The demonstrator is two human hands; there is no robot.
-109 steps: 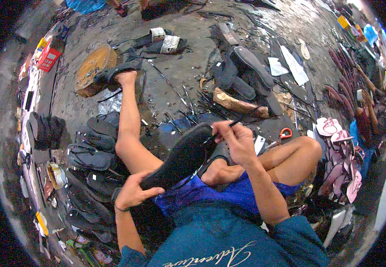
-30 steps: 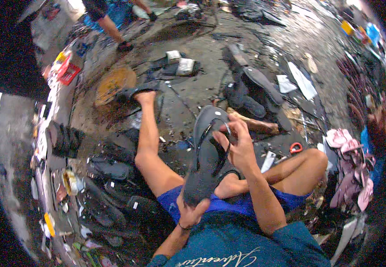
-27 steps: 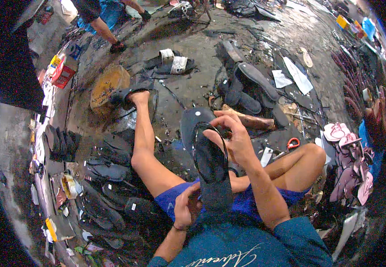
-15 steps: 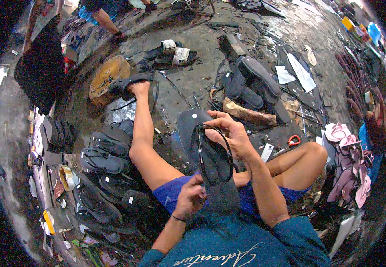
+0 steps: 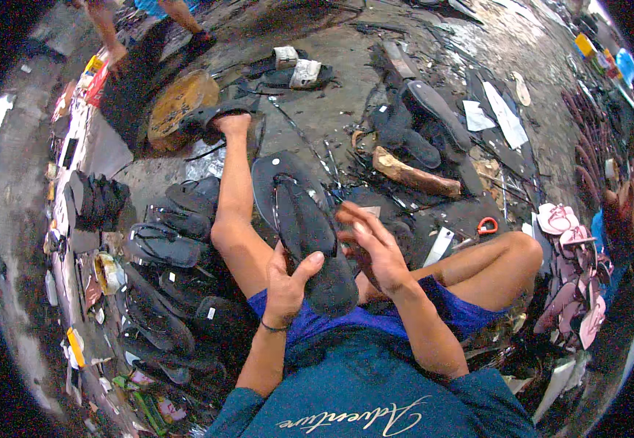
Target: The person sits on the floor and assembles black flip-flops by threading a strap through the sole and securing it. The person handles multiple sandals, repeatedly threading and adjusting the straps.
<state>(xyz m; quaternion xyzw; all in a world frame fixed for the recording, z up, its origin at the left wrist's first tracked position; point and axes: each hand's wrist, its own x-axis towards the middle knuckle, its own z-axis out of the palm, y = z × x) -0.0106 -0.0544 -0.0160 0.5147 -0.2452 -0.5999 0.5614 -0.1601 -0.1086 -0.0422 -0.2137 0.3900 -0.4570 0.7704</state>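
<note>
A black flip-flop (image 5: 306, 223) with a thin glossy strap and a small white dot near its toe is held in front of me, toe pointing away and to the left. My left hand (image 5: 286, 286) grips its left edge near the heel, thumb across the footbed and fingers underneath. At its right side is my right hand (image 5: 377, 252), fingers stretched and partly apart, a little blurred. Its fingertips are close to the strap side; whether they touch it is unclear.
Black flip-flops (image 5: 163, 244) lie piled to my left, pink sandals (image 5: 569, 237) to my right. Ahead are a wooden block (image 5: 182, 109), slides with white bands (image 5: 306, 73), black soles (image 5: 434, 117), a wooden piece (image 5: 415, 174) and an orange-red ring (image 5: 486, 225). Another person's leg (image 5: 182, 16) shows far left.
The flip-flop has shifted left and tilted leftward. My left hand has come up onto its heel edge and grips it. My right hand has left the toe area and strap and moved lower beside it.
</note>
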